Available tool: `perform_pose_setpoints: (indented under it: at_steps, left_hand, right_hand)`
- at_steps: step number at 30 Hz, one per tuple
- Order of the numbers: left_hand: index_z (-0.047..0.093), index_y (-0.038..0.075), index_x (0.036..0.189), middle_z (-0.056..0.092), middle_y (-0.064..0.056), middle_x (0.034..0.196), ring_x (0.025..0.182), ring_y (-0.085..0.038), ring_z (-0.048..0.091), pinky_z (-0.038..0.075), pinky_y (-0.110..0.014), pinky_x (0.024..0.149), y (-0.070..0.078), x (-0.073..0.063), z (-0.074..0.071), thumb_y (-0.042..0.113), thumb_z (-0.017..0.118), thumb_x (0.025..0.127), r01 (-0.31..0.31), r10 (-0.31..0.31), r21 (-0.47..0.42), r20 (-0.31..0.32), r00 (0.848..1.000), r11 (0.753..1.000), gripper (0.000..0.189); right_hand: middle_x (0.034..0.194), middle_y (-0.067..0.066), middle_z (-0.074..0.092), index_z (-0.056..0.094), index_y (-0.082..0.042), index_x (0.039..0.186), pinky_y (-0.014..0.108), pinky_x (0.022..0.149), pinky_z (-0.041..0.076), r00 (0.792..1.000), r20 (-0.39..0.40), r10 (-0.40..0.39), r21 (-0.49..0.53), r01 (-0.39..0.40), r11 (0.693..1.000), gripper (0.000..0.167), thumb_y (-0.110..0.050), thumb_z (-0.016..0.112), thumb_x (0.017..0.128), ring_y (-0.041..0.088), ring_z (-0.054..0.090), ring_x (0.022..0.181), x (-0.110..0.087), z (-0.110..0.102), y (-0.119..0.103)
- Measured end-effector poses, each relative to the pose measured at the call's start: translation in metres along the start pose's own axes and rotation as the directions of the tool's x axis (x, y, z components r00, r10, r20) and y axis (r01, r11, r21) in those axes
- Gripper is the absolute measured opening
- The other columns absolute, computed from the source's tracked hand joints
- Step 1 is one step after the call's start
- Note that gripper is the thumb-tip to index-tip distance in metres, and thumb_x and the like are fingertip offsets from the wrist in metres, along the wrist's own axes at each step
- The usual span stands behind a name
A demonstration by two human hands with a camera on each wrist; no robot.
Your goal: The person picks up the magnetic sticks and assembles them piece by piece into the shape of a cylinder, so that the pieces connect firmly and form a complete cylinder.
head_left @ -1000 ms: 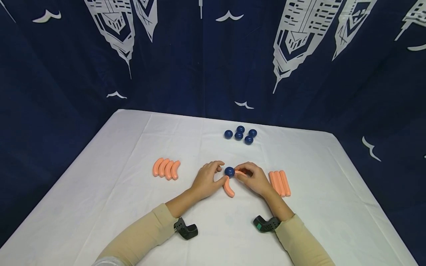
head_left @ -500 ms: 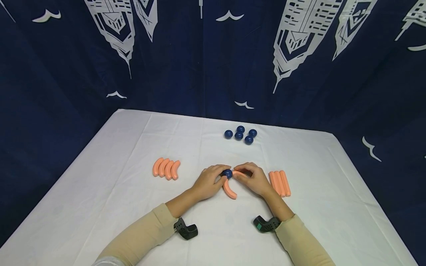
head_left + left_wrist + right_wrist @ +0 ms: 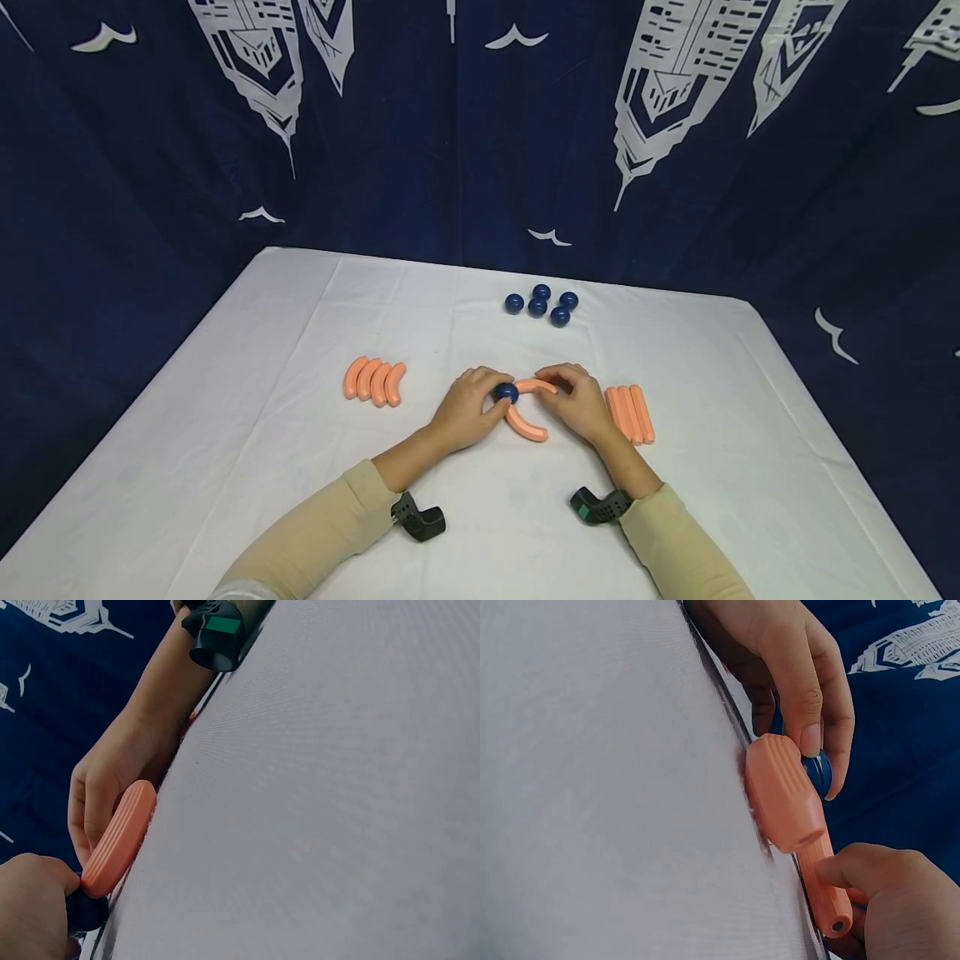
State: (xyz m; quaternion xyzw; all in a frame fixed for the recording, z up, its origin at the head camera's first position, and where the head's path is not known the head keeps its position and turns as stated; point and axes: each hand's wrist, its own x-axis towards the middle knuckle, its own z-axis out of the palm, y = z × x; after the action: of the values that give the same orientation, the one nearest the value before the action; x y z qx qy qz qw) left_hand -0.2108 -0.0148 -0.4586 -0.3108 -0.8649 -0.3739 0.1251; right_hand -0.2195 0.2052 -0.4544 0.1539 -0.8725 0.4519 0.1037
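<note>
My left hand pinches a glossy dark blue ball between thumb and fingers, low over the white table. Two curved orange rods extend to the right from this ball. The nearer rod, ribbed along its side in the left wrist view, bends toward me with its far end loose. My right hand pinches the upper rod near its outer end. In the right wrist view the right thumb lies on this rod, and a round grey spot shows in its end face.
Several curved orange rods lie side by side on the left. Straight orange rods lie beside my right wrist. Several blue balls sit at the back of the white table, before a dark blue curtain.
My left fingers have closed round the ball, which has shifted slightly left. The nearer rod has swung to the right. My right hand has slid outward along the upper rod.
</note>
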Motion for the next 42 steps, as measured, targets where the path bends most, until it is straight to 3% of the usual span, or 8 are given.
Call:
perform_pose_setpoints:
  at_steps: [13,29,36,42]
  left_hand:
    - [0.066,0.007,0.115,0.067,-0.007,0.111,0.105,-0.025,0.061,0.046,-0.042,0.093,0.0010,-0.0006,0.0001,0.017,0.064,0.089,0.040,-0.039,0.018,-0.054,0.998,0.999,0.028]
    - [0.067,0.007,0.111,0.067,-0.006,0.108,0.102,-0.025,0.061,0.047,-0.041,0.089,0.0013,-0.0005,-0.0003,0.020,0.067,0.086,0.101,-0.095,0.049,-0.099,0.991,0.994,0.029]
    - [0.067,0.007,0.110,0.068,-0.006,0.108,0.099,-0.024,0.061,0.048,-0.039,0.087,0.0007,-0.0002,0.0004,0.020,0.068,0.085,0.095,-0.090,0.041,-0.117,0.989,0.995,0.028]
    - [0.067,0.007,0.109,0.068,-0.007,0.107,0.099,-0.025,0.061,0.048,-0.039,0.088,0.0000,-0.0005,0.0007,0.020,0.069,0.084,0.098,-0.094,0.024,-0.121,0.988,0.995,0.028]
  right_hand:
    - [0.097,0.008,0.068,0.073,-0.004,0.102,0.040,0.083,0.048,0.999,-0.033,0.006,-0.056,-0.008,0.998,0.017,-0.009,0.074,0.086,0.023,0.059,0.093,0.0008,0.0014,0.0016]
    - [0.097,0.003,0.069,0.075,-0.008,0.105,0.033,0.080,0.048,1.000,-0.015,-0.020,-0.029,0.020,0.999,0.020,-0.013,0.075,0.086,0.020,0.058,0.093,-0.0001,0.0005,0.0022]
    - [0.099,0.004,0.069,0.074,-0.008,0.106,0.039,0.083,0.047,1.000,-0.013,-0.023,-0.044,0.022,0.999,0.019,-0.014,0.074,0.087,0.021,0.058,0.096,0.0006,0.0004,0.0016]
    - [0.105,0.009,0.069,0.073,-0.006,0.108,0.044,0.087,0.047,0.999,-0.009,0.032,-0.037,-0.033,0.999,0.020,-0.016,0.070,0.091,0.026,0.060,0.101,0.0019,-0.0001,-0.0007]
